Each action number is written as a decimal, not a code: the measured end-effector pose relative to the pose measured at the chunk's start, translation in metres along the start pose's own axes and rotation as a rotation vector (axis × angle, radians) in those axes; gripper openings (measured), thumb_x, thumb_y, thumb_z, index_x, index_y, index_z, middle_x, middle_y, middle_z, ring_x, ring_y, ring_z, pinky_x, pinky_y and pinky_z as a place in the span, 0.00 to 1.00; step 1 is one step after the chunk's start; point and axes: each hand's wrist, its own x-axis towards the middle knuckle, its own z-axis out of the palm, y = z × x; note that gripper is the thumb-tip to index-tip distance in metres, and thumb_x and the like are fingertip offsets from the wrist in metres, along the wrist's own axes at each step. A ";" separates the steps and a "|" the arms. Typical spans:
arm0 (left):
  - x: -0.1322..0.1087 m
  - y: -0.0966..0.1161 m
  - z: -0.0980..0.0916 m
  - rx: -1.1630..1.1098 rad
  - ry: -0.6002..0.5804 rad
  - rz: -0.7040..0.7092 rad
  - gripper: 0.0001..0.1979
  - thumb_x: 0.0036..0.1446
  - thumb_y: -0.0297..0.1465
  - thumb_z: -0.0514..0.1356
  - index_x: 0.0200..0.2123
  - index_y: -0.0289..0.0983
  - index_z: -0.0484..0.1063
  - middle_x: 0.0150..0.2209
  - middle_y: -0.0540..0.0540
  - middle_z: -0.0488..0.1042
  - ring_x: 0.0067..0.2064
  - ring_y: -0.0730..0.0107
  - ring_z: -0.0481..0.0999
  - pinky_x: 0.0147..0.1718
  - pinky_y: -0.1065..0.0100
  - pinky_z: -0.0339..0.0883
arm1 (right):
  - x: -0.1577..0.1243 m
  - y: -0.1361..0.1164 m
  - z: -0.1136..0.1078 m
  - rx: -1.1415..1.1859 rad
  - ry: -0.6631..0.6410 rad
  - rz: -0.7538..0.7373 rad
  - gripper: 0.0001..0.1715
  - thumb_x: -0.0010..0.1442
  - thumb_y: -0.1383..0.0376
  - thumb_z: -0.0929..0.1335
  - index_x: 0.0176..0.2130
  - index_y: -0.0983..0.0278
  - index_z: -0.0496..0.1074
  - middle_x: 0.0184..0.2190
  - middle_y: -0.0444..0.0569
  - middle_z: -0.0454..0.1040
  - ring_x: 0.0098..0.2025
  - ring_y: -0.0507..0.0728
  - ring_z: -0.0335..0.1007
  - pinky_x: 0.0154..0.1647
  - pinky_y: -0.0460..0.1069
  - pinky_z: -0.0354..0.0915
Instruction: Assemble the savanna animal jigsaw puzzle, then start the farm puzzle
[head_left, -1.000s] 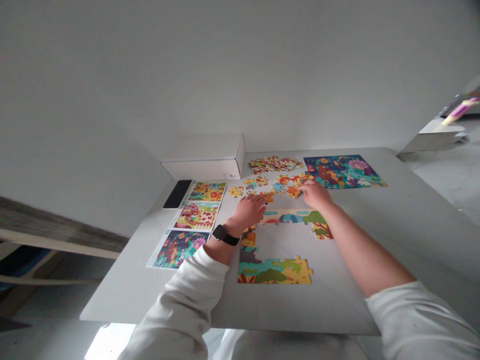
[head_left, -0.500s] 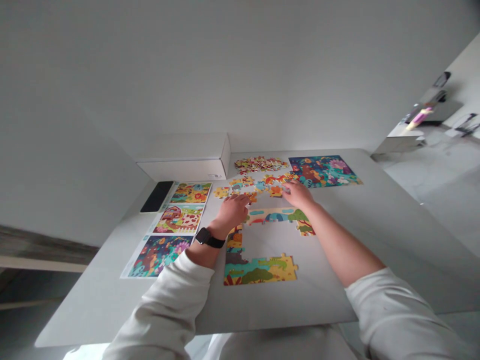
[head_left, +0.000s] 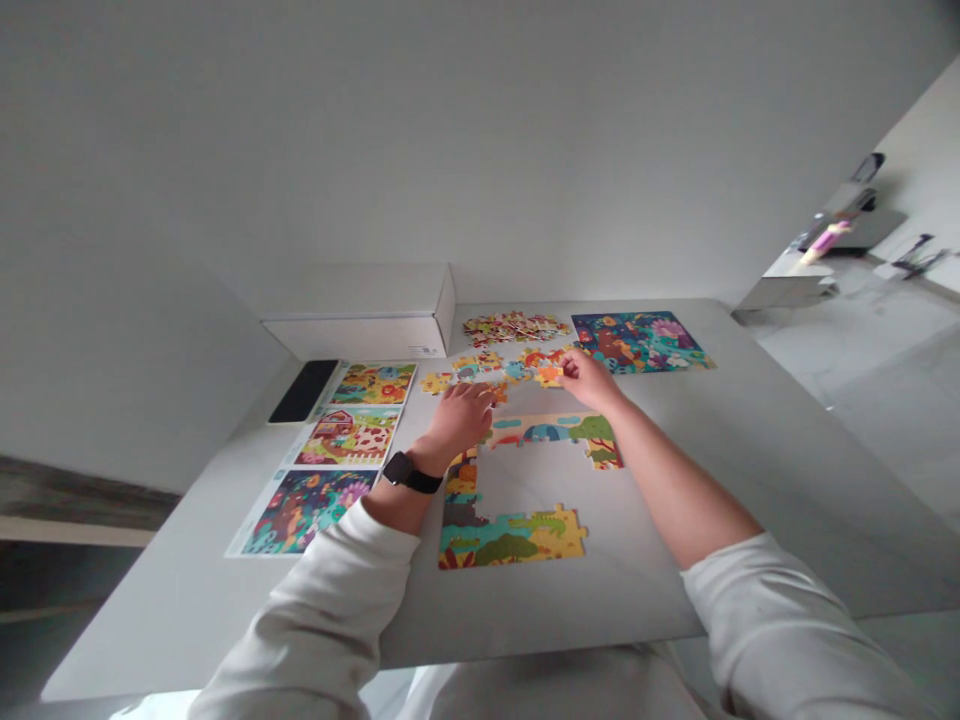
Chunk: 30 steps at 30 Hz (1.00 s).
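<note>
A half-built jigsaw frame lies on the white table in front of me, with its top strip and bottom strip joined down the left side. My right hand pinches an orange puzzle piece among the loose pieces beyond the frame. My left hand, a black watch on its wrist, rests curled at the frame's top left corner, fingers on the table by a loose piece; whether it holds anything is hidden.
A finished puzzle lies at the far right, a heap of pieces beside it. A white box stands at the back left, with a black phone and a sheet of three reference pictures along the left.
My right hand has closed on an orange piece and lifted it slightly. The camera view has swung to the right; my left hand stays where it was.
</note>
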 end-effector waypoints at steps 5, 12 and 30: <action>-0.006 0.016 -0.031 -0.122 0.171 0.111 0.14 0.71 0.33 0.60 0.55 0.41 0.80 0.61 0.40 0.80 0.63 0.48 0.76 0.64 0.46 0.70 | -0.019 -0.020 -0.073 0.340 0.096 -0.128 0.25 0.61 0.54 0.77 0.51 0.56 0.67 0.40 0.44 0.76 0.38 0.56 0.74 0.39 0.51 0.73; -0.045 0.071 -0.067 -0.355 0.199 0.344 0.13 0.72 0.35 0.63 0.56 0.42 0.79 0.58 0.41 0.81 0.60 0.54 0.79 0.63 0.51 0.73 | -0.112 -0.025 -0.121 0.387 0.024 -0.058 0.30 0.58 0.52 0.79 0.54 0.55 0.68 0.37 0.43 0.73 0.34 0.55 0.72 0.31 0.49 0.71; -0.090 0.141 -0.002 -0.393 -0.163 0.545 0.17 0.72 0.35 0.63 0.62 0.44 0.77 0.67 0.42 0.75 0.66 0.53 0.74 0.67 0.50 0.68 | -0.221 0.035 -0.067 0.196 -0.355 0.267 0.19 0.60 0.60 0.73 0.51 0.58 0.73 0.35 0.42 0.76 0.29 0.53 0.73 0.29 0.47 0.67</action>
